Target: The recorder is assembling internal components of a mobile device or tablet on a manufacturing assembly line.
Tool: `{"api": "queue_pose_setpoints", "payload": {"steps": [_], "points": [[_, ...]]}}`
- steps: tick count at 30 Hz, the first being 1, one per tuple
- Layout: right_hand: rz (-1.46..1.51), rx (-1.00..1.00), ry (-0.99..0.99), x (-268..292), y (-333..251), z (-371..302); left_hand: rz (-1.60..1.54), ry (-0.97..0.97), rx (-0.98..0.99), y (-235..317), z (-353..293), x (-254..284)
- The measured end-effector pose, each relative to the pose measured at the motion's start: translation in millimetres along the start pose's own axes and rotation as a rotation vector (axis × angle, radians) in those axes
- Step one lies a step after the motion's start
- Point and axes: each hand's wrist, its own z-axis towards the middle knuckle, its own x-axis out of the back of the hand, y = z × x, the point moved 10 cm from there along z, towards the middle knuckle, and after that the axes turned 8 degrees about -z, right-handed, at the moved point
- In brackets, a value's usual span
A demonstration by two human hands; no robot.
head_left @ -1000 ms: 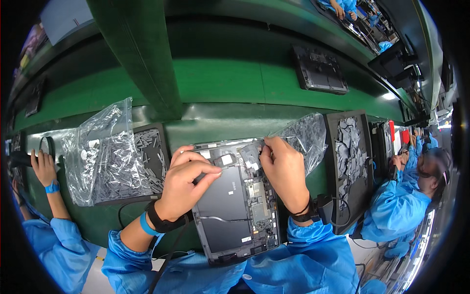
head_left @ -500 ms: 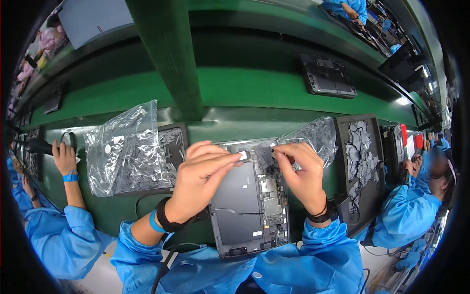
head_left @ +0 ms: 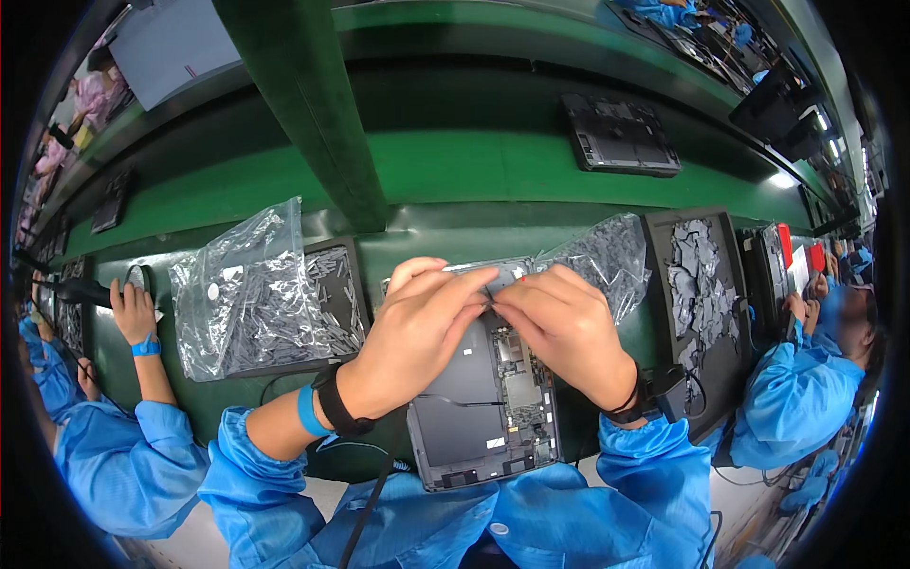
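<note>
An opened, tablet-like device (head_left: 474, 446) lies on the green desk (head_left: 436, 235), at lower centre of the frame. Its long axis runs up and down the frame, top leaning slightly left. Flat and black, it shows a smooth dark panel (head_left: 460, 389) left, circuitry (head_left: 522, 392) right. Both hands, left (head_left: 412, 327) and right (head_left: 573, 332), pinch above its upper part; I cannot tell what they grip.

Downward fisheye view, head height
</note>
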Motion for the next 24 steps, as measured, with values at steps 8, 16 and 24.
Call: {"api": "queue_pose_setpoints", "payload": {"steps": [8, 16, 24], "points": [[-0.211, 0.052, 0.112, 7, 34, 1, -0.109, 0.037, -0.019, -9, 30, -7], [-0.455, 0.103, -0.114, -36, 47, -8, 0.21, -0.262, 0.128, -50, 30, -45], [-0.48, 0.146, -0.13, -41, 47, -8, 0.268, -0.34, 0.091, -55, 40, -54]]}}
